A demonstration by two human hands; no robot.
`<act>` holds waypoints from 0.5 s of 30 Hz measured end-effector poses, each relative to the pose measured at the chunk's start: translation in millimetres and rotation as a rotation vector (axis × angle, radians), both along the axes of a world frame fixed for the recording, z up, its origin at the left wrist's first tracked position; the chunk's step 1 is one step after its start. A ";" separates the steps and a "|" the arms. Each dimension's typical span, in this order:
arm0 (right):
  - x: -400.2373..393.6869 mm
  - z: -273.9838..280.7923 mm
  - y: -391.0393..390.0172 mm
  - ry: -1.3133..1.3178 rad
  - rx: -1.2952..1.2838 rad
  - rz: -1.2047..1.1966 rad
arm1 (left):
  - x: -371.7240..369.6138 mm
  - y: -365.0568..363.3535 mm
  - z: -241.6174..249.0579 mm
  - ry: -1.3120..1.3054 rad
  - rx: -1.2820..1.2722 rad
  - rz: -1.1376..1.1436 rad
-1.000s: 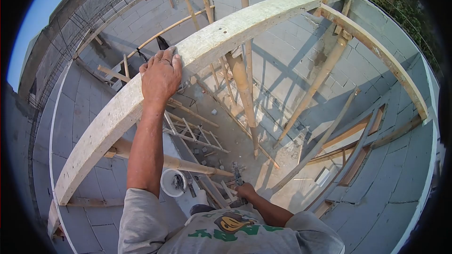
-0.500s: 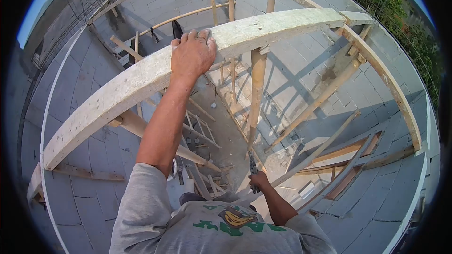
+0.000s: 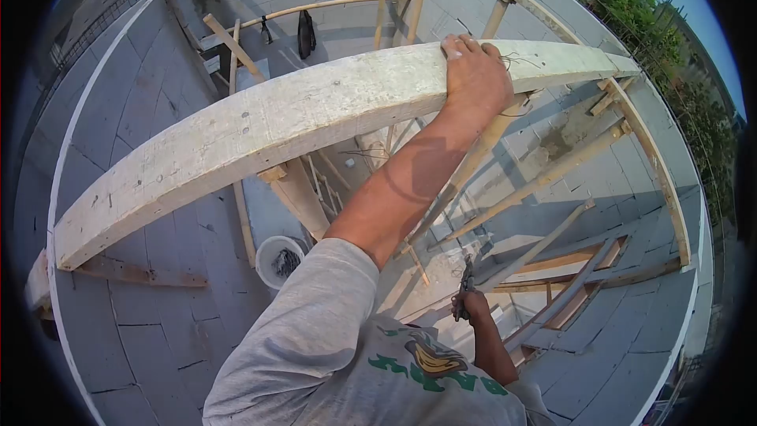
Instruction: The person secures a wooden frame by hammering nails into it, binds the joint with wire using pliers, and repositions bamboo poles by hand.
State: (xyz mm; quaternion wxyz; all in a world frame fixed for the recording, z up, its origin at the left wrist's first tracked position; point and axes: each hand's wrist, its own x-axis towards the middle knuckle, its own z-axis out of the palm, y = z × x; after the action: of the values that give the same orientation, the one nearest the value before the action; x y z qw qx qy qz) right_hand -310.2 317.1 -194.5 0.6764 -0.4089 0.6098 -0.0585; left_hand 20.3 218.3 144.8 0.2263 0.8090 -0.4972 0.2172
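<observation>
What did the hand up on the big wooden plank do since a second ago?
The left hand slid along the top of the plank, away from the low left part and toward the right end, still gripping its far edge. The view also swung, so the white bucket below shows differently. The right hand stayed low by the body, still holding a dark tool.

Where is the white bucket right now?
In the head view, the white round plastic bucket sits low at centre-left, below the pale wooden beam, just left of the person's grey sleeve.
</observation>
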 end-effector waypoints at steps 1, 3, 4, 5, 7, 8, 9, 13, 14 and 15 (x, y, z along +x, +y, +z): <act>3.9 1.1 8.8 -0.004 -0.004 -0.042 | -1.6 -1.3 -2.7 -0.001 -0.031 -0.014; 19.0 22.5 27.3 -0.016 -0.104 -0.052 | -2.1 -4.2 -8.0 -0.008 -0.070 -0.048; 28.9 33.7 39.4 0.019 -0.160 -0.087 | -2.1 -2.6 -8.9 -0.016 -0.066 -0.063; 39.1 47.4 54.1 0.024 -0.228 -0.110 | -1.5 0.0 -7.5 0.007 -0.057 -0.098; 58.6 76.4 87.6 0.036 -0.277 -0.173 | 1.1 4.3 -2.7 0.045 -0.026 -0.142; 66.8 80.8 105.8 0.028 -0.273 -0.229 | 2.2 2.8 -3.9 0.058 -0.027 -0.151; 74.5 84.8 123.9 0.015 -0.273 -0.282 | 3.1 5.4 -0.6 0.103 -0.009 -0.177; 76.2 82.1 195.9 0.130 -0.191 -0.157 | 7.2 12.3 13.4 0.265 0.070 -0.253; 83.2 97.7 211.3 0.141 -0.122 -0.144 | 8.7 9.8 11.3 0.282 0.064 -0.253; 80.5 86.6 226.3 0.195 -0.106 -0.096 | 9.0 8.0 10.8 0.297 0.058 -0.246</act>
State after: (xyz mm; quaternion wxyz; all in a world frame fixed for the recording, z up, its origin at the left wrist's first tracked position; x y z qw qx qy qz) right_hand -229.7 543.4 -108.0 0.5877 -0.4181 0.6877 -0.0830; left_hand 29.4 226.3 155.6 0.2985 0.7714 -0.5597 0.0516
